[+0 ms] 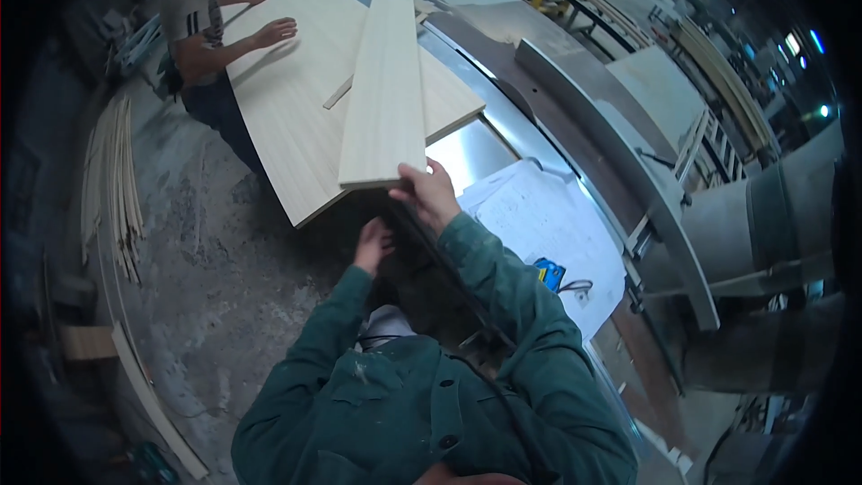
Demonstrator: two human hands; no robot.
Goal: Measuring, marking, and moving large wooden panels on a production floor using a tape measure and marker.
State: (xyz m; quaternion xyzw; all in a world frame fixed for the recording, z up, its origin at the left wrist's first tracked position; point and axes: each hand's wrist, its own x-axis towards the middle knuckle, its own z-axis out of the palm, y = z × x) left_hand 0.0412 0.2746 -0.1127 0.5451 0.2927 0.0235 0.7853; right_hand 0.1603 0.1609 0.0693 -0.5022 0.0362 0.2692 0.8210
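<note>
A long pale wooden board (386,81) lies lengthwise over a large wood panel (287,90), its near end jutting past the panel's edge. My right hand (428,195) grips that near end at its right corner, fingers on top. Lower and to the left, my left hand (373,245) hangs in the air below the board, touching nothing that I can see; its fingers are blurred and partly curled. A thin wood strip (338,92) shows on the panel at the board's left edge.
A co-worker (193,27) stands at the panel's left side, hands above it. Right of the panel, a saw table carries a long metal fence (620,153). Paper sheets (548,224) and a blue tape measure (549,275) lie nearby. Thin wood strips (112,184) lie on the left floor.
</note>
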